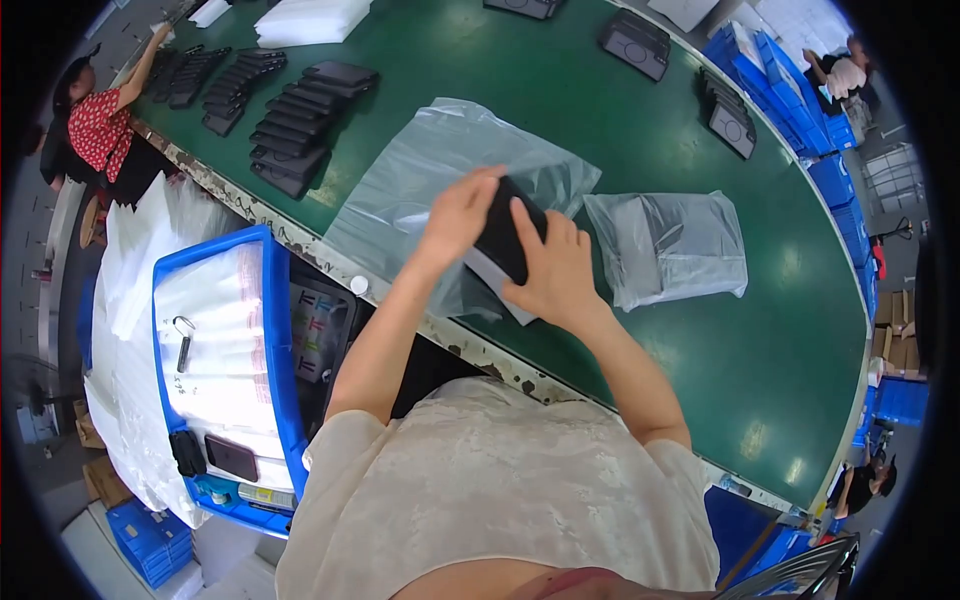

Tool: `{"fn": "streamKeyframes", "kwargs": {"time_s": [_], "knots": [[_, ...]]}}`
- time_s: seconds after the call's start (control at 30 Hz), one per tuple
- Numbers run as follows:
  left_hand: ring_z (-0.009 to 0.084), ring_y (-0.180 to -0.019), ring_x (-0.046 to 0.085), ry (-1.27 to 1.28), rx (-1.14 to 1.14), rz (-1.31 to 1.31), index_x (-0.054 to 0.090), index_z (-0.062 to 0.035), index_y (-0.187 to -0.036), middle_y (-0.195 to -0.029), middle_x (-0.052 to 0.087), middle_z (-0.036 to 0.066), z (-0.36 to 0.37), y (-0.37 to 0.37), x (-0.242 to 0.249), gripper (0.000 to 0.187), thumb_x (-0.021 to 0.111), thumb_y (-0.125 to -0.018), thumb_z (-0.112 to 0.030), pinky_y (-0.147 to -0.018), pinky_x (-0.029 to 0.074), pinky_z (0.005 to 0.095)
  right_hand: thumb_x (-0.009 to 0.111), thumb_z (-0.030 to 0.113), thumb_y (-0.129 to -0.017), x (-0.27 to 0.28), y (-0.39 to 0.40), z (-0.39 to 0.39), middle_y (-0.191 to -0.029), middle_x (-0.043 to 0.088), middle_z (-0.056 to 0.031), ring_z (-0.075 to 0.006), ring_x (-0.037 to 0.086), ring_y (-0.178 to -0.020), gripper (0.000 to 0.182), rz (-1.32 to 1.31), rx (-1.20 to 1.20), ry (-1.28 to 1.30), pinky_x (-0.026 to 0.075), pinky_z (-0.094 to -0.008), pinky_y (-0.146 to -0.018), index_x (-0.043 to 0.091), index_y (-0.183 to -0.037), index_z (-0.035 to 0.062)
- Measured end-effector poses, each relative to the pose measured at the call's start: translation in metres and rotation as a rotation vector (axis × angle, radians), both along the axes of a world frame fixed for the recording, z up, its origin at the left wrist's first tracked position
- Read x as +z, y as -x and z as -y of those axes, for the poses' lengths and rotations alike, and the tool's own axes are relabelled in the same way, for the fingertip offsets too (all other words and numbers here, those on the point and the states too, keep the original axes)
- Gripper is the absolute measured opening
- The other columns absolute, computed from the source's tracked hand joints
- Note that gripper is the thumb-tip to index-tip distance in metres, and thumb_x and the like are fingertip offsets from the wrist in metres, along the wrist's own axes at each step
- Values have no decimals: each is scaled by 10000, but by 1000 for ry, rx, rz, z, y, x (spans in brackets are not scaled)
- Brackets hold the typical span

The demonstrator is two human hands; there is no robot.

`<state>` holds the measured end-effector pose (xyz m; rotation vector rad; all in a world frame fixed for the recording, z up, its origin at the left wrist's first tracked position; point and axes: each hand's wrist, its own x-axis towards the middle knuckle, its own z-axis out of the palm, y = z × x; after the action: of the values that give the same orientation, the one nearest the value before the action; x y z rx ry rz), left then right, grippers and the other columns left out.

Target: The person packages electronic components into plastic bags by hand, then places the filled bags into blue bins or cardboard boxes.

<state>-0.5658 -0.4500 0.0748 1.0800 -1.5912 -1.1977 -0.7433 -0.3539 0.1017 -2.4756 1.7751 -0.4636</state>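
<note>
A black phone case [503,232], perhaps a stack of them, lies between my hands over a large clear plastic bag [400,180] spread on the green table. My left hand [462,212] grips its far left edge, fingers curled. Along the near right side, my right hand [557,268] holds it, index finger stretched across the top and thumb near the lower end. A whitish sheet [500,288] sticks out beneath the case towards me. Right of my right hand lies a filled clear bag [675,250] with flat, greyish contents.
Rows of black phone cases [290,125] stand at the left, with more cases [635,45] at the far right. White foam sheets [313,20] lie at the far edge. A blue-rimmed crate [283,340] stands beside the table [760,390]. A person in red [100,130] reaches in at upper left.
</note>
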Motion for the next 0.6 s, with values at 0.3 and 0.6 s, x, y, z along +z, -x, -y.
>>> {"fn": "streamKeyframes", "kwargs": {"time_s": [0.3,0.6], "knots": [[375,-1374,472,648,505,584,514,-65,-1444,-1448,547,154,-77,-2,-9,577,678,-894,-119,-1149,310,535,789,405,-683,-44,-25,91,-1332,497,-311,-462,511,-1190,1060,208,93,58,402,-535,-979,324,-1584,95],[409,-995,674,169,484,757,545,-85,-1291,-1043,674,217,-60,-71,-58,420,624,-881,-44,-817,526,530,798,453,-655,-17,-84,128,-1336,509,-328,-460,523,-1193,1109,79,64,69,425,-532,-958,322,-1576,59]]}}
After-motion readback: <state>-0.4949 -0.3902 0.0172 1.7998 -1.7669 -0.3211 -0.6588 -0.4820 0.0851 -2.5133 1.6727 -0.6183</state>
